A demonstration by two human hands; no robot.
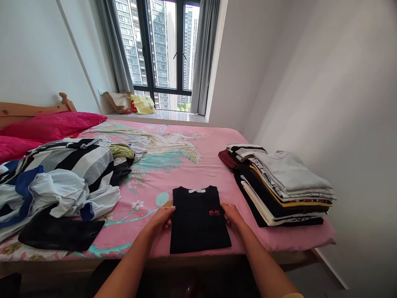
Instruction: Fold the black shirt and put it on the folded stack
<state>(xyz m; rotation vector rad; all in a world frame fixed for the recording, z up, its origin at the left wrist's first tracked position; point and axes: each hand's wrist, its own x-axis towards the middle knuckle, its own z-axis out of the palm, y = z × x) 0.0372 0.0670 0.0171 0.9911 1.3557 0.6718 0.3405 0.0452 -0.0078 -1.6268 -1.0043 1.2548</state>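
A black T-shirt lies folded into a neat rectangle at the front edge of the bed, its collar facing away from me and red "PLAY" lettering on the right of its chest. My left hand pinches the shirt's left edge between thumb and fingers. On the opposite edge, just beside the lettering, my right hand grips the cloth the same way. Both hands are closed on the fabric, and the shirt rests flat on the sheet. The fingers under the cloth are partly hidden.
To the right stands a stack of folded clothes, topped by a light grey shirt. A loose heap of clothes spreads over the left side. Pink bedding covers the bed. Bags sit on the windowsill; a wall borders the right.
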